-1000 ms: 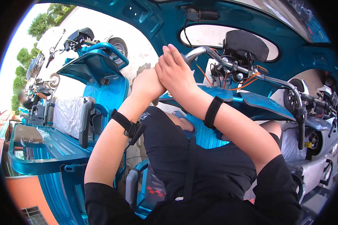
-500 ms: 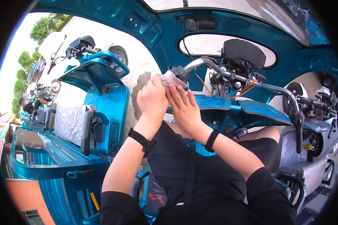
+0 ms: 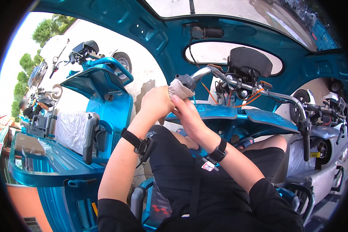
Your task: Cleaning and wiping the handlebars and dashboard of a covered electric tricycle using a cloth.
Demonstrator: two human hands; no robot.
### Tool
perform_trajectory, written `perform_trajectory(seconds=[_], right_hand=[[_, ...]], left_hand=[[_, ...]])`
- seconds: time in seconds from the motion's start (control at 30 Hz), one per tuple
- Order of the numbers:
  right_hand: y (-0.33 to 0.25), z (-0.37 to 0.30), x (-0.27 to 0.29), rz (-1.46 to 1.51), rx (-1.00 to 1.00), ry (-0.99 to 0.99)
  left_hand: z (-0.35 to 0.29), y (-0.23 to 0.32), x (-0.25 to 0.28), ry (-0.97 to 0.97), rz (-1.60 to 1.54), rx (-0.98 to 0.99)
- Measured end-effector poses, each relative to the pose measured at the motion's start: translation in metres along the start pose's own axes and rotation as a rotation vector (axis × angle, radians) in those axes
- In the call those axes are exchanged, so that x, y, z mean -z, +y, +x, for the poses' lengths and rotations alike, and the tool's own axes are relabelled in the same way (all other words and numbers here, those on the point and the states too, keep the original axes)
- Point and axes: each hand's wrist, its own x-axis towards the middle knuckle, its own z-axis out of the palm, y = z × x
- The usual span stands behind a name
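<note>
A greyish-beige cloth (image 3: 180,90) is wrapped round the left end of a chrome handlebar (image 3: 202,72), just beside the black switch housing (image 3: 188,81). My left hand (image 3: 157,102) is closed round the cloth at the outer end, its back facing up. Pressed against the cloth's near side is my right hand (image 3: 186,115), thumb on top and fingers curled beneath, mostly hidden. The grip under the cloth is covered. Black straps with small devices sit on both my wrists. The handlebar's bare right grip (image 3: 306,139) points back towards me.
A blue cab frame (image 3: 154,29) arches overhead with a wiper motor (image 3: 207,32). Behind the handlebar are a black display housing (image 3: 250,62) and loose orange wires (image 3: 248,101). A blue cargo tricycle (image 3: 62,164) stands at left; another vehicle (image 3: 315,176) is at right.
My right hand has gone from flat, stretched fingers on the cloth to curled round its near side. My left hand has turned, knuckles rolling over, and the cloth shows more above it.
</note>
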Motion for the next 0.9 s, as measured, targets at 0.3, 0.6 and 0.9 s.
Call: perform_trajectory(seconds=[0.3,0.6,0.9], right_hand=[[0.01,0.02,-0.028,0.009,0.015,0.243],[0.005,0.015,-0.016,-0.109,-0.081,0.4],[-0.006,-0.007,0.016,0.056,-0.001,0.219]], left_hand=[[0.025,-0.02,0.019,-0.451,-0.607,-0.13],[-0.005,0.012,0.008,-0.022,-0.1,0.002],[-0.04,0.016,-0.049,0.762,0.371,-0.042]])
